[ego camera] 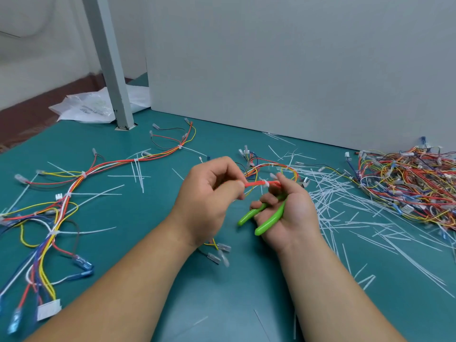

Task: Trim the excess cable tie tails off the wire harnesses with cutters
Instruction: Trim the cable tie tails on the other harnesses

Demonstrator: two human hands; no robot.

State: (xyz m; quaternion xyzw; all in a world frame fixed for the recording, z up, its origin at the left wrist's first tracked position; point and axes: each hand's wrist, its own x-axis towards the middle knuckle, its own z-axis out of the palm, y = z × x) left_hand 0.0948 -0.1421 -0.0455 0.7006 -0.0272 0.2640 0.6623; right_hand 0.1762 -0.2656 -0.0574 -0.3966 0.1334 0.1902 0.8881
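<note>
Head view, left hand [209,191] pinching red harness [256,183], right hand [288,211] gripping green cutters [267,219] just below.

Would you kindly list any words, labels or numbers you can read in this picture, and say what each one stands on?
Plastic bag, far left: dark print, too blurred to read.
Cutters, held in the right hand: no lettering visible on the green handles.
Wire harness, pinched by the left hand: no readable marking.
No other text shows.
</note>
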